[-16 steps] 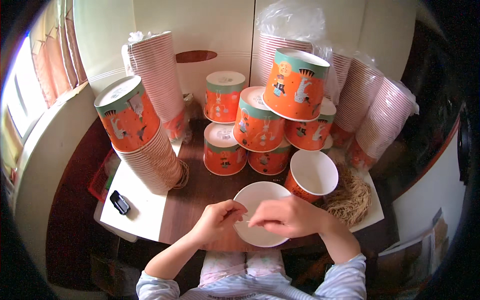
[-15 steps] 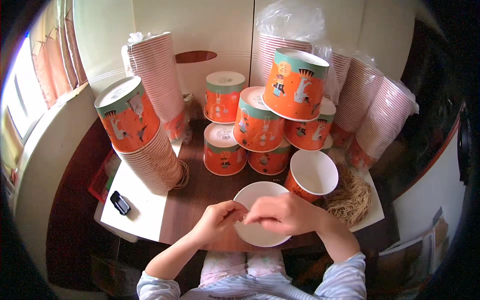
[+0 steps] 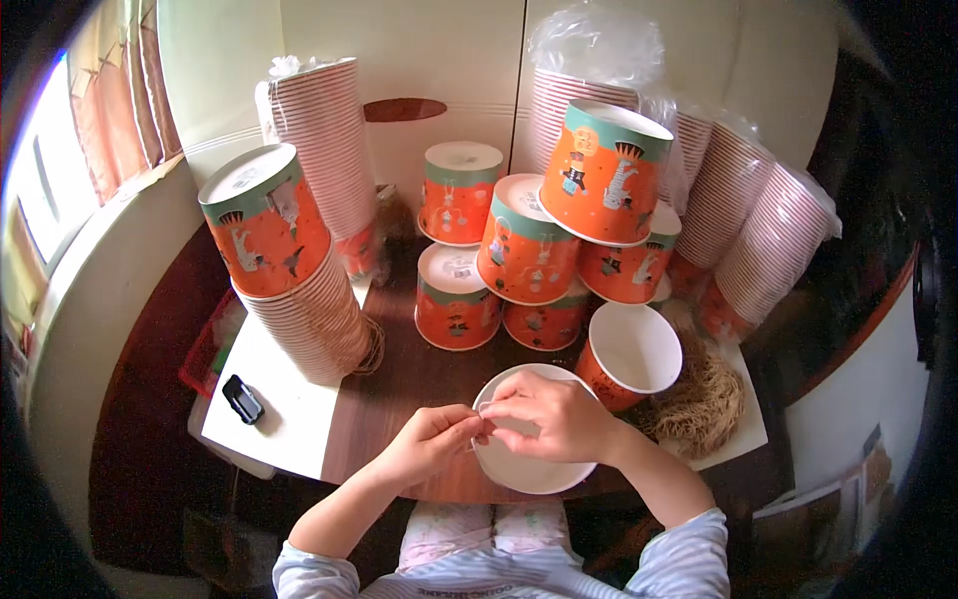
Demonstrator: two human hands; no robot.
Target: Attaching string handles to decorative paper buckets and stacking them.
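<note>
A round paper bucket (image 3: pixel 534 479) with a white inside stands open end up at the table's near edge. Over its left rim, my left hand (image 3: pixel 439 439) is closed in a pinch, thumb against forefinger. My right hand (image 3: pixel 559 414) comes over the bucket's mouth from the right, its fingertips pinched together and meeting those of the left. A small pale, thin bit shows between the fingertips, too small to name. Just behind on the right, another paper bucket (image 3: pixel 635 349) tilts, white inside showing. Beside it lies a heap of tan paper twine (image 3: pixel 704 409).
Upside-down orange and green buckets (image 3: pixel 534 250) are piled in the middle. A tall nested stack (image 3: pixel 299 309) leans at left, near a small black tray-like object (image 3: pixel 242 399) on white board (image 3: pixel 289 439). Plastic-wrapped stacks (image 3: pixel 763 250) stand at the back right, another (image 3: pixel 324 140) back left.
The right hand has shifted slightly up and its fingers have come to the left hand's fingertips. The whole view has moved a little, so the surroundings appear farther right.
</note>
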